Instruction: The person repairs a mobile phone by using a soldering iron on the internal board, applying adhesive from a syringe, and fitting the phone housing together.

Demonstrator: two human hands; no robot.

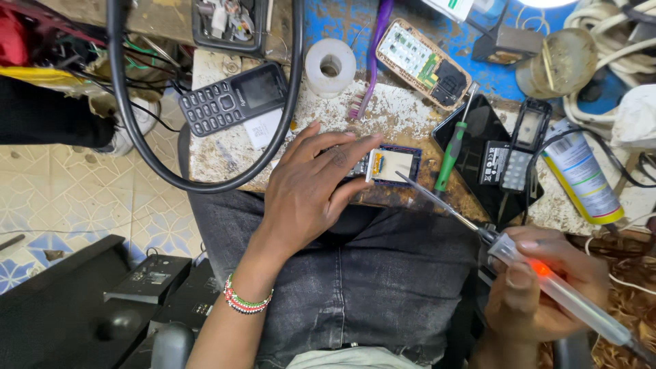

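Head view, looking down over the lap at a scarred worktop [403,109] with white and blue paint worn off.

Left hand [311,188]: lies palm down at the near edge of the worktop, fingers [321,145] spread and stretched to the right. Thumb and forefinger tips pinch the left end of an opened phone body [393,165], a dark-blue frame with a pale screen module lying in it. The phone body sits flat just right of the fingertips, partly hidden under them on its left side. Beaded bracelet [244,302] on the wrist.

Right hand [540,290]: low right, over the knee, fingers curled tight round the clear handle of a soldering iron [547,277], which glows orange inside. The metal shaft runs up and left; its tip [398,173] touches or hovers just at the lower right of the screen module, which of the two cannot be told.

Around: green-handled screwdriver [451,145] just right of the phone body, lying on a black panel [482,130]. Black keypad phone [232,97] far left. Roll of white tape [330,66]. Purple toothbrush [369,68]. Bare circuit board in a tan frame [424,65]. Yellow and white tube [581,179] at right. Thick black cable [290,102] loops across the left of the worktop.
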